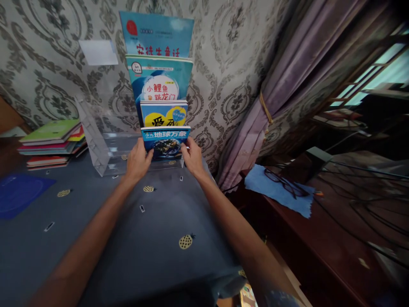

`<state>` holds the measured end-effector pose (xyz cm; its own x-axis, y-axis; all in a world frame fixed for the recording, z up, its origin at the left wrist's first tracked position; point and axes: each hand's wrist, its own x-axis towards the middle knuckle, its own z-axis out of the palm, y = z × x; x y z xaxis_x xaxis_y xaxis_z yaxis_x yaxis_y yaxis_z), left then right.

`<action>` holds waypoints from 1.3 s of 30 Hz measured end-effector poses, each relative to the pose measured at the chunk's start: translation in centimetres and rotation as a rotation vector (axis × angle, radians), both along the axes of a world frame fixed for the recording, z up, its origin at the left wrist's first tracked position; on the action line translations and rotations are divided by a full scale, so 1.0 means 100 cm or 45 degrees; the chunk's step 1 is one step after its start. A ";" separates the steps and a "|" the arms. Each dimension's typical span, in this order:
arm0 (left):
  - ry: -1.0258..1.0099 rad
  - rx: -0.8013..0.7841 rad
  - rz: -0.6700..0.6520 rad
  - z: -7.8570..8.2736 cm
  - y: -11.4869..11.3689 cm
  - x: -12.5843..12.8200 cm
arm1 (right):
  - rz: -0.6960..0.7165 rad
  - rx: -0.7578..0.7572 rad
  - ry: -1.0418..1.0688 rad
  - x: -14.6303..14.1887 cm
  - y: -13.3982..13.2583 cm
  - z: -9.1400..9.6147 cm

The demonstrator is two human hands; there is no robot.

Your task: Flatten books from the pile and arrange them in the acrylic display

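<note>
A small blue book (pixel 166 145) with a globe on its cover stands upright in the lowest front tier of a clear tiered rack (pixel 110 151). My left hand (pixel 138 160) grips its left edge, thumb on the front cover. On the right edge, my right hand (pixel 191 157) holds it the same way. Behind it, rising in steps, are a blue and yellow book (pixel 164 113), a teal book (pixel 159 79) with a white circle, and a tall blue book (pixel 156 34) with red lettering. The rack's left part bears no books.
Left of the rack lies a stack of books (pixel 53 138), with a blue sheet (pixel 22 192) nearer me. Patterned wallpaper and a tied curtain (pixel 244 128) stand behind. On the dark red desk (pixel 306 243) at right are glasses (pixel 284 183) on a blue cloth (pixel 258 181), and cables.
</note>
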<state>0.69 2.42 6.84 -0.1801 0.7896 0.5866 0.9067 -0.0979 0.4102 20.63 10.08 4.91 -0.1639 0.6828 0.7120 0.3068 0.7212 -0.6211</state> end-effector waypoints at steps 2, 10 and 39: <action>0.072 -0.022 0.043 0.000 0.000 0.000 | -0.066 0.022 0.004 0.001 0.000 -0.002; 0.160 -0.309 0.192 0.001 -0.002 0.002 | -0.207 -0.049 0.036 0.004 0.010 -0.008; 0.293 -0.481 0.245 0.003 -0.004 0.004 | -0.243 -0.263 0.160 0.002 0.026 -0.019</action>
<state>1.09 2.03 7.11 -0.2429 0.9203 0.3066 0.9652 0.1978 0.1710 20.86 12.68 3.03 0.0620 0.8251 0.5616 0.3361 0.5125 -0.7902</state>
